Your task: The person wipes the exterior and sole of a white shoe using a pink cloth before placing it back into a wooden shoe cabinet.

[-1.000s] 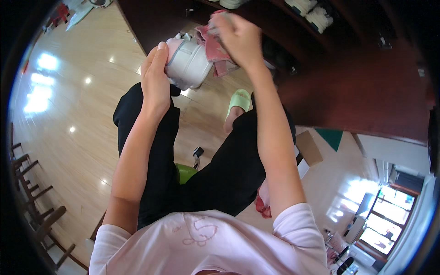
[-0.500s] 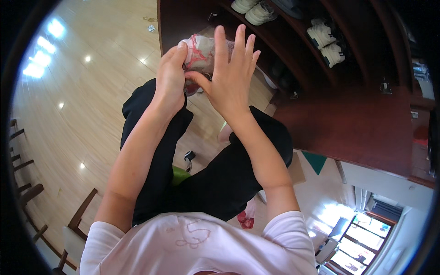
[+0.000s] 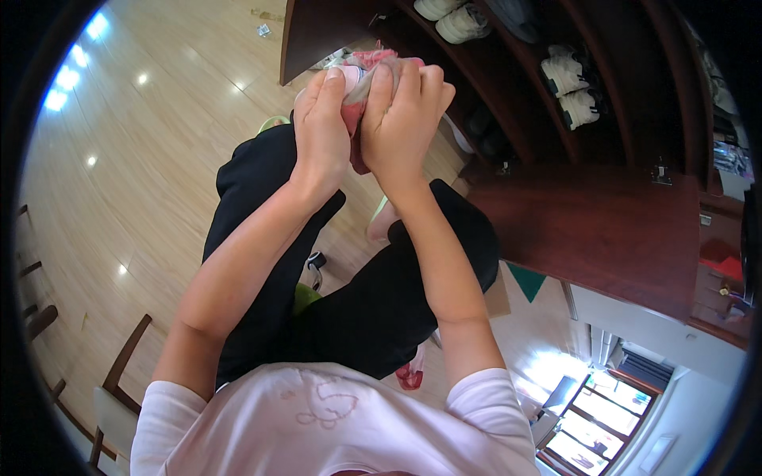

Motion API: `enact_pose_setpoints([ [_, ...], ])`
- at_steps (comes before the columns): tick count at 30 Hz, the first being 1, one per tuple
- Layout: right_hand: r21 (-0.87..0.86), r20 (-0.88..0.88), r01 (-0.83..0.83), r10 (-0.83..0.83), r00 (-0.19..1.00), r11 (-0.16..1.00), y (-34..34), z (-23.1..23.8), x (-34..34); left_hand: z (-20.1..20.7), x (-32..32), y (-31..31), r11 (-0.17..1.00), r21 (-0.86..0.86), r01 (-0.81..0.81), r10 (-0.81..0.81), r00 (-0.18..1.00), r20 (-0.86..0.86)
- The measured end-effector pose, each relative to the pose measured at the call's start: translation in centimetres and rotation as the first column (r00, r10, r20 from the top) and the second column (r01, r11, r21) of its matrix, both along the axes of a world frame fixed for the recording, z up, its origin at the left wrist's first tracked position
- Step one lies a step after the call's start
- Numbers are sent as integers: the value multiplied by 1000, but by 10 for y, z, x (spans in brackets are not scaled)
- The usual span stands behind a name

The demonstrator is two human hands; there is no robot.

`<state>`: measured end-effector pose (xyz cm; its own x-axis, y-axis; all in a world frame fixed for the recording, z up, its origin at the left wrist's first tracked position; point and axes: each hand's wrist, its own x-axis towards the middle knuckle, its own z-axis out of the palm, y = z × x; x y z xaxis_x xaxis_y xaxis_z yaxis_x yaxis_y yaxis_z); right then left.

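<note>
Above my knees, in front of the shoe cabinet, both hands close around a crumpled red-and-white plastic bag [image 3: 355,115]. My left hand [image 3: 323,131] grips its left side, with the thumb lying along the top. On the other side my right hand [image 3: 401,123] has its fingers curled over the bag. Crumpled edges stick out past the fingertips, and a dark red part hangs between the palms. Whether anything is inside the bag is hidden by my hands.
A dark wooden shoe cabinet [image 3: 508,103] stands at the right, with white shoes [image 3: 573,87] on its shelves and an open door [image 3: 587,230]. Another red-and-white piece [image 3: 409,376] lies on the floor by my leg. A wooden chair [image 3: 131,357] is at the lower left.
My right hand had its fingers spread over the bag; now they are curled around it. Both hands have come closer together, and the bag is more bunched up.
</note>
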<state>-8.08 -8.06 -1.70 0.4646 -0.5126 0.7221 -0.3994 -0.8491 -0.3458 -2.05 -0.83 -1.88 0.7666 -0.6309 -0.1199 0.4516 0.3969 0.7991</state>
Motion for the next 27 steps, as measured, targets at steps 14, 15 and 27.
enact_pose_setpoints([
  [14, 480, -338, 180, -9, 941, 859, -65, 17, -14, 0, -18, 5, 975, 166, 149, -171, 976, 132],
  [15, 570, -338, 166, 46, 940, 805, -79, 9, -18, 0, -17, 6, 969, 181, 170, -198, 968, 151],
  [27, 398, 252, -385, 304, 919, 832, -58, 75, -82, 4, 9, -4, 973, 70, 219, -200, 956, -213],
])
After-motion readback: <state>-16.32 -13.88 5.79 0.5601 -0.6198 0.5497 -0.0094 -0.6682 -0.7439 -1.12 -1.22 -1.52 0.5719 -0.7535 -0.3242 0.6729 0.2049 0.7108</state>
